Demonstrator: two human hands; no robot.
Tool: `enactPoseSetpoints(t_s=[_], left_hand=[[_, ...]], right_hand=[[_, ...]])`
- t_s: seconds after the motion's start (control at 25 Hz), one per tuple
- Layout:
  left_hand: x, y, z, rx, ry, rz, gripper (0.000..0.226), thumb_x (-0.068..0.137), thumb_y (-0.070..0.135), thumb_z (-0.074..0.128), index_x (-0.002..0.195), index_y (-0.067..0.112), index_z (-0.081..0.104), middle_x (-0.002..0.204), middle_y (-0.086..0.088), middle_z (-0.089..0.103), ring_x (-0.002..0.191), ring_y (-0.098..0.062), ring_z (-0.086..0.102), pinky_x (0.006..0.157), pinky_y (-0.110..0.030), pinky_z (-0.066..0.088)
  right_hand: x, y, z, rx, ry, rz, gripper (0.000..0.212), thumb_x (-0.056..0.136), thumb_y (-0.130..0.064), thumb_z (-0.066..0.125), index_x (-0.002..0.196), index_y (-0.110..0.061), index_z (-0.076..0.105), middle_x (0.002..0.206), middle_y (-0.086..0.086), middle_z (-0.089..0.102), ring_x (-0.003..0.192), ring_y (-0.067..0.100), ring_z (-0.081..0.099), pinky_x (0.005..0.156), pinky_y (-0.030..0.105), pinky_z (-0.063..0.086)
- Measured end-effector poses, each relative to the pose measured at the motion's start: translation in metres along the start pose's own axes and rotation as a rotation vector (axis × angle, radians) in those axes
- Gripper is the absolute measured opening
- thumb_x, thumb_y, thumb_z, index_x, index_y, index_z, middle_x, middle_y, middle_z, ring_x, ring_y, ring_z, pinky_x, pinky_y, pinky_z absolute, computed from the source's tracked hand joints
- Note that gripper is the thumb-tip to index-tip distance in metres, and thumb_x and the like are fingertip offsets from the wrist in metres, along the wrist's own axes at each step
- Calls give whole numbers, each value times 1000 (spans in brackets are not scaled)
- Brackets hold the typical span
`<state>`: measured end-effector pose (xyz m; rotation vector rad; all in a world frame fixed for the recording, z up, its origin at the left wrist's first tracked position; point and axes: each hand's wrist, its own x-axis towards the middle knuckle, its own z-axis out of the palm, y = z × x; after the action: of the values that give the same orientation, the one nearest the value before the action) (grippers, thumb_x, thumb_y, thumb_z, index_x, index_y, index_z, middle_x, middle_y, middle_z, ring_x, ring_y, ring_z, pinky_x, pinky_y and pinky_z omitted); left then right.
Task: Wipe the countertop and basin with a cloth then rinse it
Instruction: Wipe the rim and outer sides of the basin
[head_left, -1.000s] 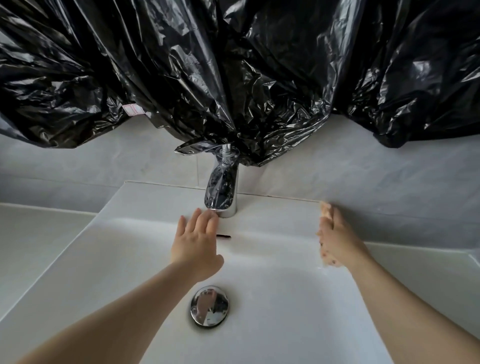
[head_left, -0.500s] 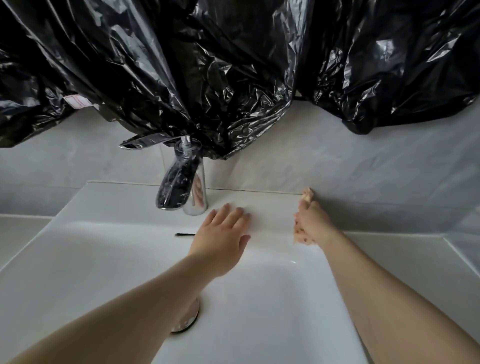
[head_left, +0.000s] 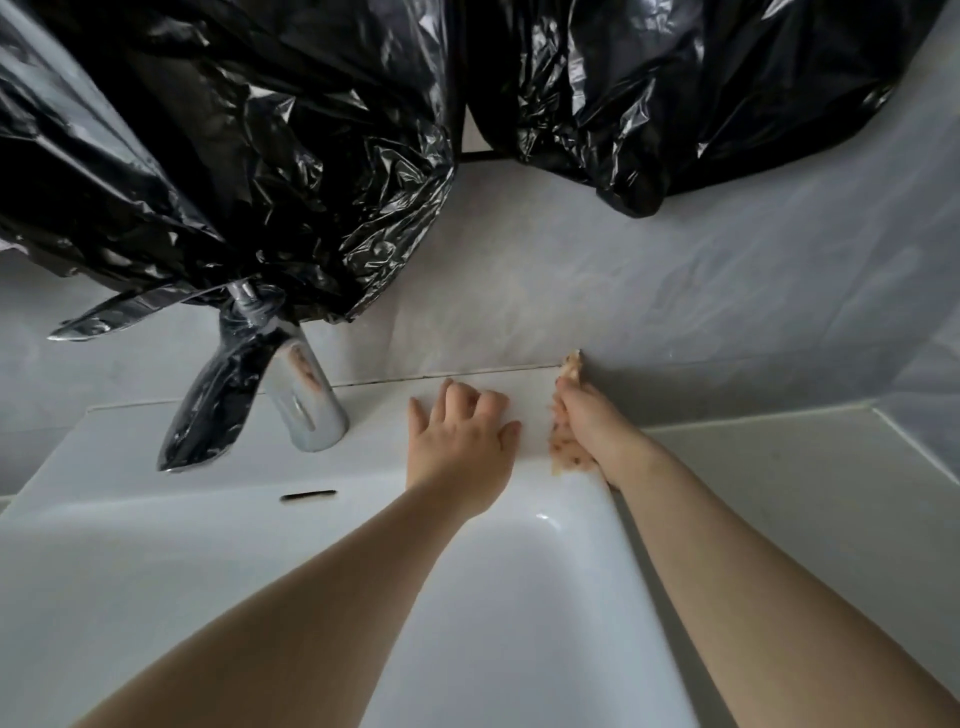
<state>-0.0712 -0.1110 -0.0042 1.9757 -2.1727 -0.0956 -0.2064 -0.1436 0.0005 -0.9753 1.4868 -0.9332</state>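
A white basin (head_left: 519, 597) fills the lower view. My right hand (head_left: 589, 423) presses a pale orange speckled cloth (head_left: 566, 457) onto the basin's back right corner, against the grey wall; most of the cloth is hidden under the hand. My left hand (head_left: 460, 447) rests flat on the basin's back ledge, fingers slightly bent, just left of the cloth and right of the chrome faucet (head_left: 291, 395). The grey countertop (head_left: 779, 493) lies to the right of the basin.
Crumpled black plastic bags (head_left: 260, 156) hang low from the wall and drape over the faucet's top. An overflow slot (head_left: 308, 495) sits in the basin's back wall. The grey tiled wall (head_left: 675, 312) runs behind the ledge.
My left hand has slid right along the back ledge, from in front of the faucet to beside the cloth. My right hand with the cloth stays at the back right corner. The view shifted right.
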Motion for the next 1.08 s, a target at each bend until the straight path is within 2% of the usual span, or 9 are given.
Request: enactPoseSetpoints(t_s=[0.16,0.28,0.4,0.52,0.68,0.8,0.88,0.96,1.08], left_hand=[[-2,2,8,85,33,27,42,98,41,17,138,32,26,145,8,23,141,-19,5,112,-45,6],[-4,3,8,97,33,26,43,98,39,15,139,30,25,147,5,24,142,-20,4,113,-42,4],[-8,7,6,94,6,21,45,98,39,13,142,28,21,150,3,21,143,-21,2,114,-42,2],[-8,7,5,80,-22,21,48,98,40,12,144,26,19,152,2,17,143,-22,-1,114,-44,2],[-5,6,5,85,-47,20,48,99,40,12,144,27,19,153,0,18,143,-24,0,113,-47,4],[-3,11,2,117,-62,41,47,99,38,13,143,24,21,151,-2,19,143,-29,4,113,-50,7],[-3,12,1,86,-85,34,47,99,37,13,144,24,20,153,-3,15,143,-28,0,113,-50,5],[-2,10,1,56,-103,17,48,99,39,12,146,26,16,155,-1,11,144,-26,-4,114,-49,0],[0,18,4,40,-82,-51,49,97,40,16,143,26,22,153,-1,16,143,-24,-1,113,-49,2]], right_hand=[[-35,22,-12,114,-142,18,32,99,-51,28,86,-29,47,57,-5,29,34,6,26,37,14,20],[-39,24,-16,-17,-147,-3,18,100,-43,32,107,-36,48,60,-4,37,31,7,32,36,16,26],[-17,4,-5,-21,-34,16,23,102,-30,31,86,-19,45,62,1,40,31,9,34,31,11,23],[-21,0,1,-5,6,57,31,102,-34,28,79,-17,41,57,0,37,23,7,28,32,9,20],[-80,24,-10,-90,-36,80,41,91,-66,21,85,-36,49,54,-3,31,30,10,25,36,13,21],[-105,33,-16,-188,-21,80,37,90,-69,24,110,-49,48,68,6,46,29,12,30,34,15,25],[-102,31,-14,-97,-27,71,42,88,-71,26,96,-39,53,58,1,39,29,10,24,35,13,22],[-95,28,-14,8,-29,87,56,82,-78,23,72,-26,42,48,-7,27,32,9,16,38,11,16],[-89,42,-25,111,-6,143,57,87,-74,26,66,-23,41,40,-10,28,32,8,17,38,13,13]])
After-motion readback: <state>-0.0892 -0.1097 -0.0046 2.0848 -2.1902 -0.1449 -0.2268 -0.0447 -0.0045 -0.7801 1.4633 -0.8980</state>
